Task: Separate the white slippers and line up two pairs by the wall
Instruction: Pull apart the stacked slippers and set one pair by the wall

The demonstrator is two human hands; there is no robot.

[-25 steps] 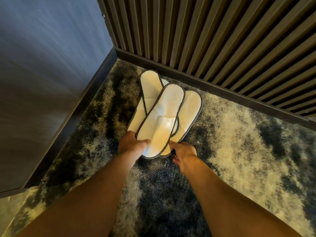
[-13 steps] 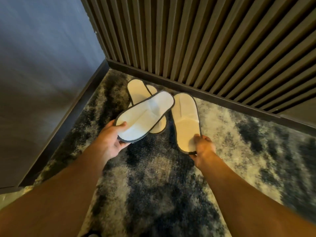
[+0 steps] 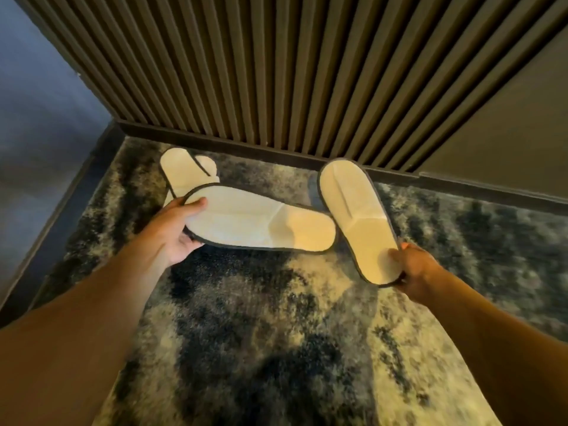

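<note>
My left hand [image 3: 172, 230] grips the heel of a white slipper with dark trim [image 3: 261, 224], held sideways above the carpet with its toe pointing right. My right hand [image 3: 413, 270] pinches the heel end of a second white slipper [image 3: 353, 216], whose toe points at the slatted wall's baseboard. Two more white slippers [image 3: 184, 170] lie overlapped on the carpet near the corner, partly hidden behind the left-hand slipper.
A dark slatted wall [image 3: 276, 72] with a baseboard [image 3: 246, 142] runs across the back. A smooth blue-grey wall [image 3: 40, 103] closes the left side, forming a corner. The floor is mottled dark and pale carpet [image 3: 276, 333].
My right hand has carried its slipper further right, away from the pile. My left hand has swung its slipper round to lie sideways. The view has shifted right.
</note>
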